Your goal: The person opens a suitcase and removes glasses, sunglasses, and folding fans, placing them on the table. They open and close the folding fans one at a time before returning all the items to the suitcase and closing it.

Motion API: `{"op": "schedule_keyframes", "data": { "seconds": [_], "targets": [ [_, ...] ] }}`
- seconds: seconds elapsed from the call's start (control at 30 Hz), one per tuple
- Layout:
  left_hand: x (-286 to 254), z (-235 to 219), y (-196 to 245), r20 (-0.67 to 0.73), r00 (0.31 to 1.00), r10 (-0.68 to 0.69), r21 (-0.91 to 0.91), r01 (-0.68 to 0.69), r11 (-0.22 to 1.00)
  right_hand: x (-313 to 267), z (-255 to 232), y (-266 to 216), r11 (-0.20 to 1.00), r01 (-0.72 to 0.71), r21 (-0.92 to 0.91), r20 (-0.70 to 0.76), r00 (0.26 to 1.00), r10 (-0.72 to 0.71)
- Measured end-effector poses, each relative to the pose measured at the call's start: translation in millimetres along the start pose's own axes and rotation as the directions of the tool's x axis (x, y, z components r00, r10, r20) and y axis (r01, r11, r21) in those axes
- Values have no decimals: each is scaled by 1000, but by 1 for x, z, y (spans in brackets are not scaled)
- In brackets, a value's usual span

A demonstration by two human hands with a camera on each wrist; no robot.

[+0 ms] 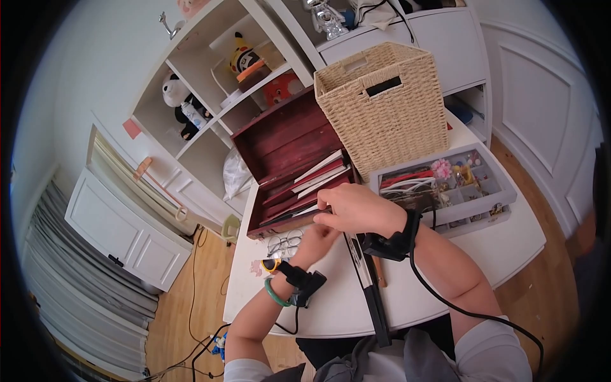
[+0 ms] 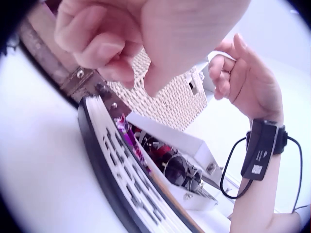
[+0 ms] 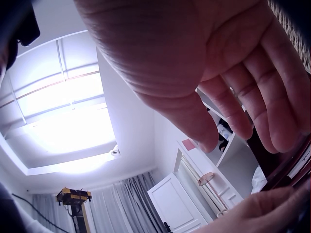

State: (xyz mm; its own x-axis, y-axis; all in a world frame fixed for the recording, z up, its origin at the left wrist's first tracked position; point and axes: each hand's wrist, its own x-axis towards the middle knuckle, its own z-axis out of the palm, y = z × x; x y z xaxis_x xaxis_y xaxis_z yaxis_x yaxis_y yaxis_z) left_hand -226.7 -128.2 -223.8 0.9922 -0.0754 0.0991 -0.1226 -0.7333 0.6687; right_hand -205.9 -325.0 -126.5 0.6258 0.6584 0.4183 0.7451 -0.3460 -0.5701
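Note:
In the head view, my left hand (image 1: 319, 243) is at the front edge of the dark red wooden box (image 1: 286, 219), beside and below my right hand (image 1: 359, 209). The left wrist view shows my left hand (image 2: 109, 41) with fingers curled and nothing visible in them. My right hand (image 3: 233, 68) has its fingers extended and slightly bent, with nothing visible in it. Below the hands, a folded fan (image 1: 374, 305) with black outer sticks and white, dark-marked folds reaches past the table's front edge. Several slim folded items (image 1: 318, 167) lie in the open box.
A woven basket (image 1: 398, 114) stands behind a grey compartment case (image 1: 503, 191) of glasses and trinkets at the right. Clear-framed glasses (image 1: 284, 243) lie left of my left hand. A brown stick (image 1: 380, 272) lies beside the fan. Cables trail from both wrists.

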Motion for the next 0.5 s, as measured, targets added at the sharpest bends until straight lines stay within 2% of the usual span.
{"op": "schedule_keyframes", "data": {
  "seconds": [0.03,0.1,0.13,0.2,0.23,0.27,0.33,0.37,0.4,0.47,0.5],
  "targets": [
    [3,-6,-1,1,1000,-3,-1,3,1000,1,1,1,1000,-11,8,5,1000,11],
    [13,-20,0,-257,955,150,-65,-173,983,2,2,1,1000,-21,16,13,1000,21],
    [18,-27,-1,-258,954,150,-66,-172,983,2,1,0,999,-15,31,21,1000,14],
    [28,-38,-8,-381,852,359,272,-268,924,1,1,-1,999,-9,44,29,1000,8],
    [29,-46,-12,-333,885,326,413,-174,894,1,1,-2,999,-9,32,17,1000,8],
    [32,-48,-19,-333,884,328,412,-176,894,0,1,-2,1000,-9,19,4,1000,8],
    [38,-49,-44,-416,871,262,514,-12,858,0,1,-2,1000,-12,8,2,1000,12],
    [42,-52,-60,-407,888,215,535,41,844,0,1,-2,1000,-15,0,1,1000,15],
    [45,-55,-71,-406,888,216,535,39,844,1,1,-2,1000,-16,-1,-1,1000,16],
    [52,-61,-91,-411,909,74,455,135,880,1,0,-1,1000,-16,0,9,1000,16],
    [54,-64,-97,-378,925,45,457,144,878,1,0,-1,1000,-19,1,9,1000,19]
  ]
}}
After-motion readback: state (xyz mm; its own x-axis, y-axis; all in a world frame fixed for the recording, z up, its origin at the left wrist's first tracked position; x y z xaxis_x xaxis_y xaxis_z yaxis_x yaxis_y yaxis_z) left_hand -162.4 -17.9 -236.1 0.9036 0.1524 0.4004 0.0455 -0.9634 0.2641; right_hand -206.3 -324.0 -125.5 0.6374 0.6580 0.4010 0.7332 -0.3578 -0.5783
